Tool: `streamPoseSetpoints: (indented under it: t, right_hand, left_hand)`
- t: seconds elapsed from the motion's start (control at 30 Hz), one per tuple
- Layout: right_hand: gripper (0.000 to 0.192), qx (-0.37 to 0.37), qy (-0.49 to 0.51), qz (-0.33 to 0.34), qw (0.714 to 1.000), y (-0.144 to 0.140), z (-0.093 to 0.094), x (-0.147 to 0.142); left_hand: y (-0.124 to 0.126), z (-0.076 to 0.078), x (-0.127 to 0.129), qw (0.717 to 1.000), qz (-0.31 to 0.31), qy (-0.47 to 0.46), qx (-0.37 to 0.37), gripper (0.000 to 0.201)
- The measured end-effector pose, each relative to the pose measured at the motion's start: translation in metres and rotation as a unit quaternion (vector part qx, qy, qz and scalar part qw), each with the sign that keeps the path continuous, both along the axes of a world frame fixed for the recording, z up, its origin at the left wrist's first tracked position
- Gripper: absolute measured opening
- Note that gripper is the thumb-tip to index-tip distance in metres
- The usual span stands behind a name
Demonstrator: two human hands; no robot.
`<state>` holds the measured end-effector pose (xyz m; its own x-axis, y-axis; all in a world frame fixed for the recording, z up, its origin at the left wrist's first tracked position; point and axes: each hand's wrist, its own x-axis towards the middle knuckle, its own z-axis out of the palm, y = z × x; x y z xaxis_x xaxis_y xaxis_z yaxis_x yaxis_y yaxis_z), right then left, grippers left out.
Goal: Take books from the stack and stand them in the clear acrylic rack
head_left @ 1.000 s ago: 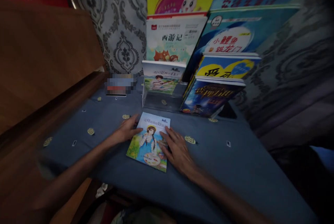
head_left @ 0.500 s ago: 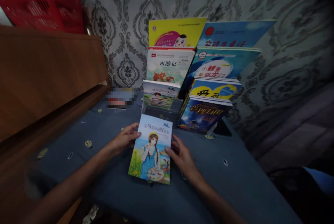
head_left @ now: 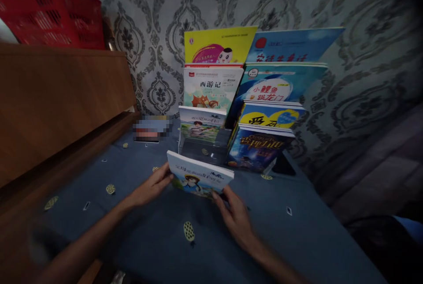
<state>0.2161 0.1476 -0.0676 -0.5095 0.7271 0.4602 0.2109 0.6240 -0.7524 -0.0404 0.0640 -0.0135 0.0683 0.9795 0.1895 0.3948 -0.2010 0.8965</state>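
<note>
Got both hands on this thin paperback book with a girl in a blue dress on the cover (head_left: 198, 177): left hand (head_left: 150, 189) fingers pinching its left edge, right hand (head_left: 236, 218) gripping the lower right corner. It's lifted off the blue patterned desk cloth (head_left: 158, 240), tilted almost flat. Just behind it is the clear tiered book stand (head_left: 203, 151), with picture books stacked up its rows against the grey damask wallpaper (head_left: 158, 54).

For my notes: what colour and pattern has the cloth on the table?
Dark blue cloth with scattered small pale oval motifs; the head view shows it.

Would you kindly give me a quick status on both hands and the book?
Left hand and right hand both grip the book. Book lifted off the blue tablecloth, tilted. Clear display rack just beyond, front slot open.
</note>
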Motion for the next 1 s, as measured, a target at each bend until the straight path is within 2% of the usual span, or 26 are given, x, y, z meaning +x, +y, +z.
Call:
streamPoseSetpoints:
  t: [0.1, 0.23, 0.37, 0.43, 0.5, 0.63, 0.83, 0.9, 1.0]
  right_hand:
    - [0.023, 0.037, 0.006, -0.011, 0.999, 0.015, 0.016, -0.007]
    - [0.024, 0.143, 0.028, -0.039, 0.989, 0.059, 0.061, -0.025]
    - [0.026, 0.223, 0.052, -0.076, 0.97, 0.099, 0.102, -0.043]
    - [0.024, 0.232, 0.053, -0.084, 0.968, 0.106, 0.112, -0.047]
    - [0.021, 0.227, 0.05, -0.085, 0.969, 0.104, 0.114, -0.047]
    - [0.017, 0.189, 0.028, -0.06, 0.98, 0.082, 0.097, -0.037]
    - [0.016, 0.091, -0.019, 0.006, 0.996, 0.053, 0.059, -0.026]
    - [0.015, 0.075, -0.021, 0.018, 0.997, 0.049, 0.053, -0.025]
    - [0.015, 0.072, -0.012, 0.02, 0.997, 0.047, 0.052, -0.027]
  left_hand:
    - [0.016, 0.013, -0.004, 0.999, 0.007, 0.029, 0.045, 0.044]
    - [0.054, 0.047, -0.007, 0.983, 0.046, 0.063, 0.164, 0.036]
    - [0.092, 0.077, -0.007, 0.947, 0.104, 0.07, 0.295, 0.036]
    - [0.101, 0.085, -0.007, 0.939, 0.105, 0.063, 0.32, 0.039]
    - [0.101, 0.087, -0.006, 0.939, 0.096, 0.055, 0.325, 0.04]
    - [0.08, 0.077, -0.005, 0.95, 0.108, 0.057, 0.286, 0.038]
    - [0.045, 0.033, -0.009, 0.982, 0.1, 0.1, 0.127, 0.04]
    - [0.039, 0.021, -0.011, 0.983, 0.106, 0.115, 0.093, 0.041]
    - [0.035, 0.013, -0.013, 0.981, 0.113, 0.133, 0.087, 0.04]
